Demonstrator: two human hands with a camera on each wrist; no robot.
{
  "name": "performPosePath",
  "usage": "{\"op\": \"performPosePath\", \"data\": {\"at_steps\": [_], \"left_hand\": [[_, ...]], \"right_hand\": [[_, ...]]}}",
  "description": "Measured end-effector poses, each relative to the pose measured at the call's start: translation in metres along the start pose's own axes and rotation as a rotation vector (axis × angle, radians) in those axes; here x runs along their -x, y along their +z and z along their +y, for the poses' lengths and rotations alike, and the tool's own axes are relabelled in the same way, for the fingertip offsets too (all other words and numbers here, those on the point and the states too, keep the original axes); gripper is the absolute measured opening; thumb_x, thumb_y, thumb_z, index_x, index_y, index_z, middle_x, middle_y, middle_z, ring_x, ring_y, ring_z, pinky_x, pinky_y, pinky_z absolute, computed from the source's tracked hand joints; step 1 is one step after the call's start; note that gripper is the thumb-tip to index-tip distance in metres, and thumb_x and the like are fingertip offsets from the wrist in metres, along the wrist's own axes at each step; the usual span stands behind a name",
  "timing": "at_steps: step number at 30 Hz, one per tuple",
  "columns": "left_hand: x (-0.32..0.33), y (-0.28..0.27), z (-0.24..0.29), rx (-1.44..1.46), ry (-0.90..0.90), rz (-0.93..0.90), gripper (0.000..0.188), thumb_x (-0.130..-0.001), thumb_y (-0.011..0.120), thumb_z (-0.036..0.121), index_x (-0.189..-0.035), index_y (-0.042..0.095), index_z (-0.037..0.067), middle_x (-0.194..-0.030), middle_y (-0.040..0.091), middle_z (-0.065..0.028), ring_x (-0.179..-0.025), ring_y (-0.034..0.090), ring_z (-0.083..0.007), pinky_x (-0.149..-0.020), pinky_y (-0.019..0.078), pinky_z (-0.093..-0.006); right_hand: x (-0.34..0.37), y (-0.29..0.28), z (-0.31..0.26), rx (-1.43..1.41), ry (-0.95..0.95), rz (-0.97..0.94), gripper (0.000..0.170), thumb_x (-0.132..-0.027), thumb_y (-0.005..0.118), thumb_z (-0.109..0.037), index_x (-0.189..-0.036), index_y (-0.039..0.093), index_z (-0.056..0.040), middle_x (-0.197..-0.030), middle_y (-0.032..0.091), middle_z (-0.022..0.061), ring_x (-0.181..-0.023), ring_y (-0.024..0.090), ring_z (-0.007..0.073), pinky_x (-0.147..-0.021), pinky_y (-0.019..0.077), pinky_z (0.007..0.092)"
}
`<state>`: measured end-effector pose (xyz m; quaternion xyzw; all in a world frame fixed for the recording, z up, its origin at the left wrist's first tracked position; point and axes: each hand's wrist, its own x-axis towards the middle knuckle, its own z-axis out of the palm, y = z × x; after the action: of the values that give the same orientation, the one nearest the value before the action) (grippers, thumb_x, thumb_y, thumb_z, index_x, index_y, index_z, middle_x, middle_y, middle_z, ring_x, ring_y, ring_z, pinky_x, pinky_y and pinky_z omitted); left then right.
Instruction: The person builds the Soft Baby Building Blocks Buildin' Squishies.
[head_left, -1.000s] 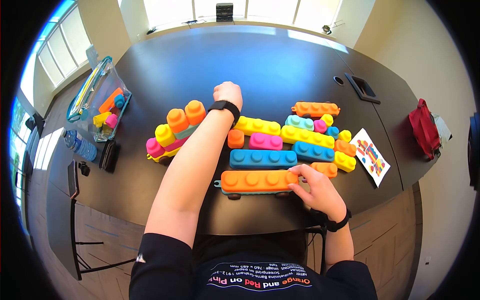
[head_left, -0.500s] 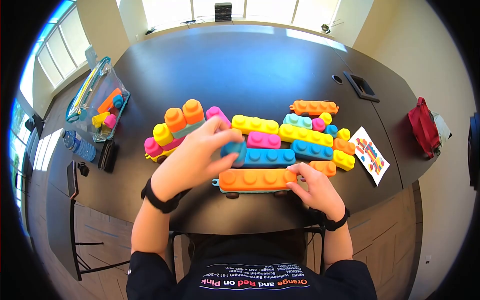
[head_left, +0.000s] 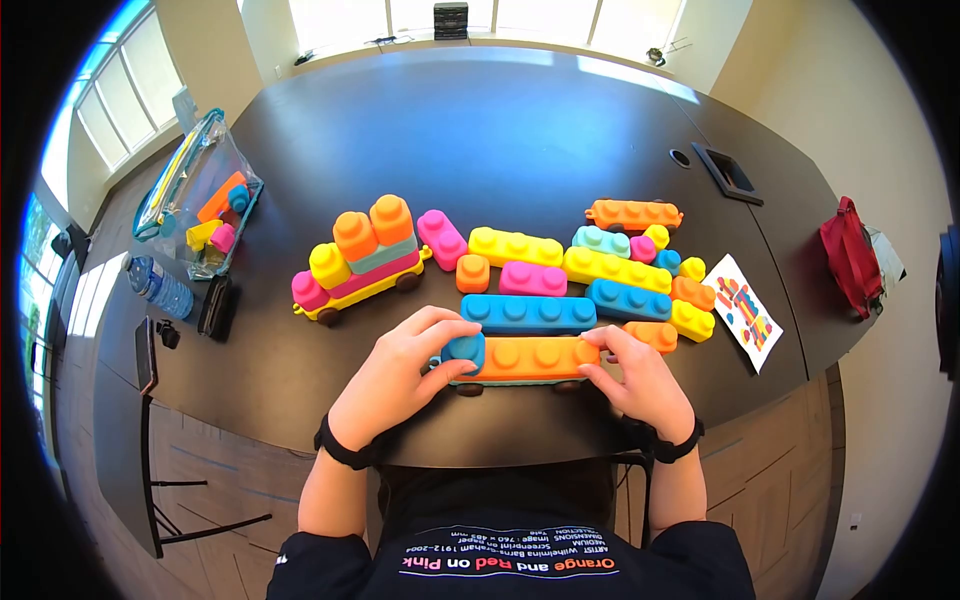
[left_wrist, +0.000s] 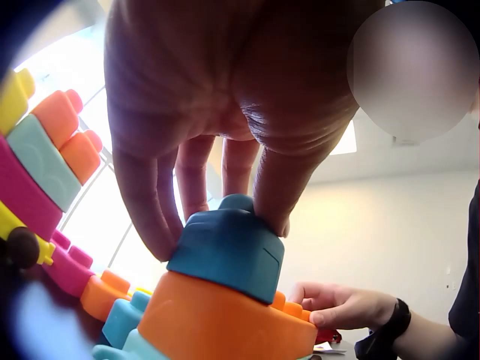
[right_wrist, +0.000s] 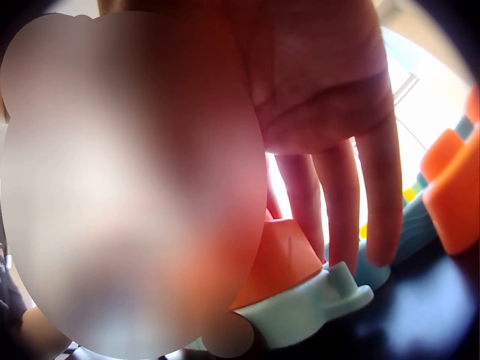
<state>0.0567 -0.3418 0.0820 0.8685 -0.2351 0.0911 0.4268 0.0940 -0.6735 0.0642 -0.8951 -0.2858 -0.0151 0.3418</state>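
Observation:
My left hand (head_left: 395,370) pinches a small dark-blue block (head_left: 464,350) between thumb and fingers. In the left wrist view that blue block (left_wrist: 225,251) sits over the left end stud of a long orange block (head_left: 530,356). The orange block lies on a pale teal wheeled base (head_left: 525,382), a toy train car with dark wheels and a hook at its left end. My right hand (head_left: 645,385) grips the orange block's right end by thumb and fingers. Just beyond lies a long blue block (head_left: 528,314).
A yellow train car (head_left: 365,288) stacked with blocks stands left. Loose pink, yellow, blue and orange blocks spread behind; an orange wheeled car (head_left: 635,214) is at the back. Right lies a printed picture sheet (head_left: 742,315). A clear bag (head_left: 205,200) and water bottle (head_left: 160,288) stand left.
My left hand, first reaching far over the table, has come back with the small blue block and lowered it onto the orange block's left end. My right hand has kept its grip.

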Motion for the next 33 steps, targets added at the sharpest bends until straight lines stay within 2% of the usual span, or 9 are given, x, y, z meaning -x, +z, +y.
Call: {"op": "performPosePath", "data": {"at_steps": [5,8,19,21,22,24,27,33], "left_hand": [[0.002,0.007,0.001,-0.001,-0.08,-0.005,0.056,-0.08,0.091,0.011,-0.13,0.066,0.004,-0.118,0.07,-0.0159,-0.106,0.069,-0.0368,-0.093,0.0563,-0.0409],[0.003,0.011,-0.004,-0.016,-0.109,-0.003,0.059,-0.076,0.093,0.011,-0.128,0.065,0.004,-0.117,0.071,-0.016,-0.107,0.069,-0.0379,-0.093,0.0563,-0.0412],[0.001,0.018,0.0,-0.078,-0.132,0.023,0.057,-0.076,0.093,0.011,-0.126,0.066,0.004,-0.114,0.07,-0.0165,-0.105,0.07,-0.0389,-0.092,0.0567,-0.042],[0.001,0.019,0.001,-0.08,-0.137,0.032,0.057,-0.076,0.093,0.011,-0.126,0.065,0.004,-0.113,0.07,-0.0169,-0.105,0.07,-0.0393,-0.092,0.0567,-0.0421],[0.001,0.018,0.002,-0.092,-0.138,0.035,0.058,-0.076,0.093,0.011,-0.127,0.065,0.004,-0.115,0.07,-0.0171,-0.106,0.069,-0.0396,-0.092,0.0565,-0.0423],[0.001,0.019,0.004,-0.104,-0.137,0.039,0.059,-0.076,0.092,0.01,-0.128,0.064,0.003,-0.116,0.07,-0.0172,-0.107,0.069,-0.0399,-0.093,0.0564,-0.0425],[0.001,0.02,0.009,-0.18,-0.044,0.111,0.062,-0.076,0.092,0.01,-0.131,0.063,0.003,-0.119,0.069,-0.017,-0.109,0.069,-0.04,-0.094,0.0561,-0.0431],[0.003,0.019,0.009,-0.21,-0.15,0.035,0.059,-0.079,0.09,0.013,-0.131,0.063,0.006,-0.118,0.068,-0.0156,-0.107,0.068,-0.0405,-0.091,0.056,-0.0443]], "right_hand": [[0.0,0.001,-0.002,0.001,-0.006,0.0,0.033,-0.097,0.076,-0.019,-0.122,0.065,-0.0009,-0.109,0.071,0.0173,-0.1,0.071,0.0386,-0.087,0.0571,0.0422],[-0.002,0.001,-0.003,-0.003,-0.009,-0.006,0.033,-0.097,0.076,-0.019,-0.122,0.065,-0.001,-0.11,0.071,0.0172,-0.1,0.07,0.0387,-0.087,0.0572,0.0423],[0.001,-0.001,-0.001,-0.002,-0.016,0.002,0.033,-0.098,0.075,-0.019,-0.122,0.064,-0.0009,-0.111,0.07,0.0175,-0.1,0.07,0.0391,-0.087,0.0567,0.0428],[0.001,-0.003,-0.002,0.017,0.048,-0.058,0.035,-0.097,0.077,-0.015,-0.127,0.065,-0.0007,-0.119,0.072,0.0135,-0.107,0.072,0.0321,-0.093,0.0603,0.0389],[0.001,-0.002,-0.002,0.019,0.049,-0.056,0.035,-0.097,0.077,-0.015,-0.127,0.065,-0.0007,-0.119,0.072,0.0135,-0.107,0.072,0.0321,-0.093,0.0603,0.0389],[0.0,0.0,-0.002,-0.003,-0.011,-0.009,0.032,-0.097,0.076,-0.02,-0.121,0.064,-0.0018,-0.108,0.069,0.0175,-0.098,0.069,0.0392,-0.084,0.0566,0.0431],[-0.001,0.001,-0.001,0.0,-0.008,-0.018,0.031,-0.097,0.075,-0.02,-0.12,0.064,-0.0023,-0.108,0.069,0.0174,-0.098,0.069,0.0389,-0.084,0.0565,0.0433],[-0.001,0.0,0.0,0.017,-0.023,-0.012,0.03,-0.098,0.076,-0.022,-0.118,0.064,-0.0035,-0.108,0.07,0.0168,-0.097,0.07,0.0391,-0.083,0.0569,0.0438]]}}
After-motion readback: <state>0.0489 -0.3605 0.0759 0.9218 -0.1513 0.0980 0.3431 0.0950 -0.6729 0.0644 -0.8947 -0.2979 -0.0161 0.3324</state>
